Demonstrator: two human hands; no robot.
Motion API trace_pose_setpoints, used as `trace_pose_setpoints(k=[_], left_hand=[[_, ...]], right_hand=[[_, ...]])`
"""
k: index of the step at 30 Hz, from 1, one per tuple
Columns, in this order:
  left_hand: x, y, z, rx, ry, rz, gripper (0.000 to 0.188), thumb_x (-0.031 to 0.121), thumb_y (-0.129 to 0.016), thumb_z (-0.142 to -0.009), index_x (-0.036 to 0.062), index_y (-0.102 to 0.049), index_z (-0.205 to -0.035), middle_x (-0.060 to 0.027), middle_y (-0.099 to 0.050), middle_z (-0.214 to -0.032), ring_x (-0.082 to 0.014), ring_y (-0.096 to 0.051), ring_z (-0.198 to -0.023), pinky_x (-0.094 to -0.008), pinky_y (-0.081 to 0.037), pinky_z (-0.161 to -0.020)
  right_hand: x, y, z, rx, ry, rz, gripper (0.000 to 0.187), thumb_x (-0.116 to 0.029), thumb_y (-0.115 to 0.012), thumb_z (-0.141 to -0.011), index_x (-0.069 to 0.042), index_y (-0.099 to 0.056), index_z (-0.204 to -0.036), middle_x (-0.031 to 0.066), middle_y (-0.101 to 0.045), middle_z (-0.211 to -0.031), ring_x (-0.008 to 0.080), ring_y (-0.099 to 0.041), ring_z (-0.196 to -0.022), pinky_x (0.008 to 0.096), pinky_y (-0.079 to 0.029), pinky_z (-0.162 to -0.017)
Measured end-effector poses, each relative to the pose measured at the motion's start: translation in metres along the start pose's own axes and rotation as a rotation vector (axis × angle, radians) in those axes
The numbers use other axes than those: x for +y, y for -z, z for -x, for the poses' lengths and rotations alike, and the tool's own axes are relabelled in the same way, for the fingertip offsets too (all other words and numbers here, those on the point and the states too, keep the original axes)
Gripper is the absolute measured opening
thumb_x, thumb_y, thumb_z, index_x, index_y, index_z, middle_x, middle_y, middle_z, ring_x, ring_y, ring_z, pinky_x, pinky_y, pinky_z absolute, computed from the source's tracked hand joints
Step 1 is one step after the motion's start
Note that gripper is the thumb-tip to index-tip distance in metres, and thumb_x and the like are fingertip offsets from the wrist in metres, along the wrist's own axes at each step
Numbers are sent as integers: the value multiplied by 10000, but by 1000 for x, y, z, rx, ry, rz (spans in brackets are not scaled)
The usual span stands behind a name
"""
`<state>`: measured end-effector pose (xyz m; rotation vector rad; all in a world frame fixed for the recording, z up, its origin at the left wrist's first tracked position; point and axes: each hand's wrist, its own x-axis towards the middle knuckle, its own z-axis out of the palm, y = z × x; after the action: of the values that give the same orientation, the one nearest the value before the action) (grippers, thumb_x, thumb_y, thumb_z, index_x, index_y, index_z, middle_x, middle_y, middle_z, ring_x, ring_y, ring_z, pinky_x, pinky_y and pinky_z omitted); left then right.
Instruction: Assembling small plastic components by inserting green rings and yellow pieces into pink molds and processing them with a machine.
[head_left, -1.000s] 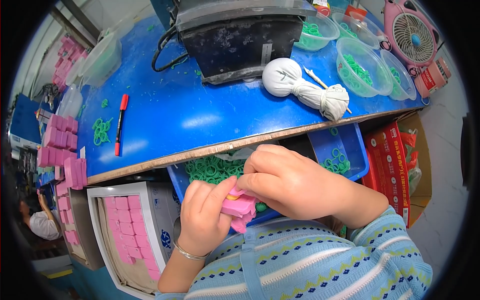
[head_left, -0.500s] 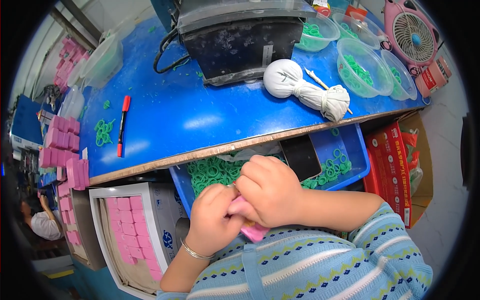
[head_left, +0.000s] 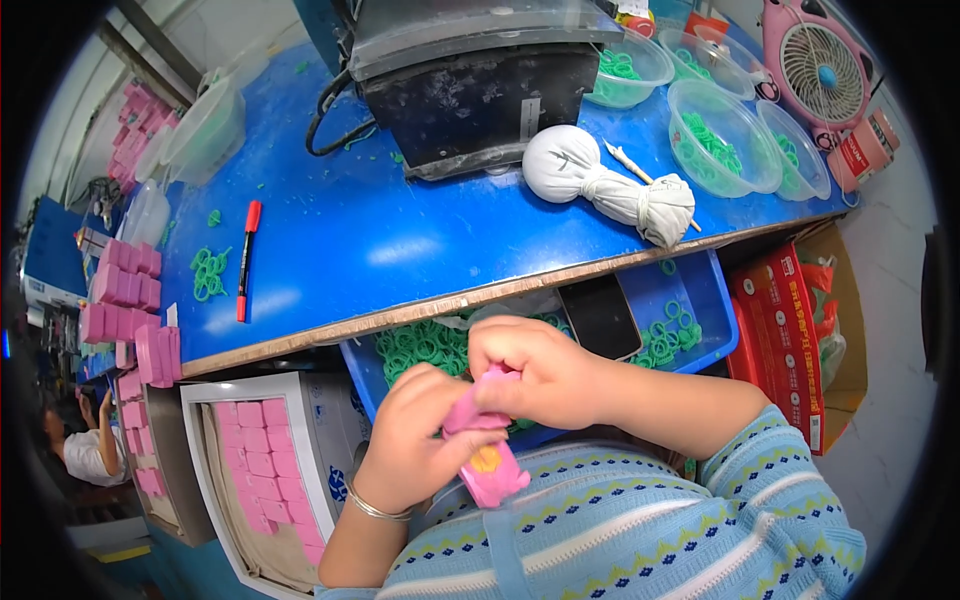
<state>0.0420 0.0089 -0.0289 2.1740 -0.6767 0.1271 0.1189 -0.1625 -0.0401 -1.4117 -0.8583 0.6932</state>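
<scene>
My left hand (head_left: 410,445) and my right hand (head_left: 535,370) meet close to my chest, both gripping one small pink plastic piece (head_left: 487,458) with a yellow spot on its lower part. The right hand's fingers press on its top end; the left hand holds it from the side. Just beyond the hands lies a blue tray (head_left: 700,300) under the table edge, filled with green rings (head_left: 420,345) and a dark phone (head_left: 598,315).
The blue table (head_left: 400,240) carries a black machine (head_left: 470,90), a white tied cloth bundle (head_left: 600,185), a red marker (head_left: 245,260), clear bowls of green rings (head_left: 720,135) and a pink fan (head_left: 825,65). A box of pink pieces (head_left: 265,470) stands at my left; red cartons (head_left: 790,330) at the right.
Both hands have stayed together on the pink piece and shifted slightly toward my body; the piece now points down, its yellow-marked end showing below my fingers.
</scene>
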Motion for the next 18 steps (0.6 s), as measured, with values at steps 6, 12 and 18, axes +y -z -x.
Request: trace_pose_setpoints(k=[6,12,18], left_hand=[[5,-21,12,390,473,651,349,120,-732,-713,-6,-532,-970,-102,-561,-928,-165,-543,-859,-289,-450,-754],[0,-25,17,393,387,302,320,60,-719,-723,4,-531,-976,-71,-574,-916,-153,-557,-819,-272,-454,-758],[5,-23,9,582,485,756,328,-3,-700,-724,-25,-547,-1014,-83,-572,-927,-154,-564,-850,-280,-451,-806]], right_hand=[[-6,-4,7,235,295,279,259,-199,-675,-779,-7,-595,-934,98,-526,-801,231,-508,-769,329,-420,-675],[-4,-7,13,270,250,311,302,-125,-686,-760,2,-593,-1018,102,-549,-869,217,-540,-810,311,-450,-686],[-3,-10,16,209,31,-24,350,7,-561,-849,29,-479,-1189,105,-484,-1117,192,-540,-1033,322,-469,-888]])
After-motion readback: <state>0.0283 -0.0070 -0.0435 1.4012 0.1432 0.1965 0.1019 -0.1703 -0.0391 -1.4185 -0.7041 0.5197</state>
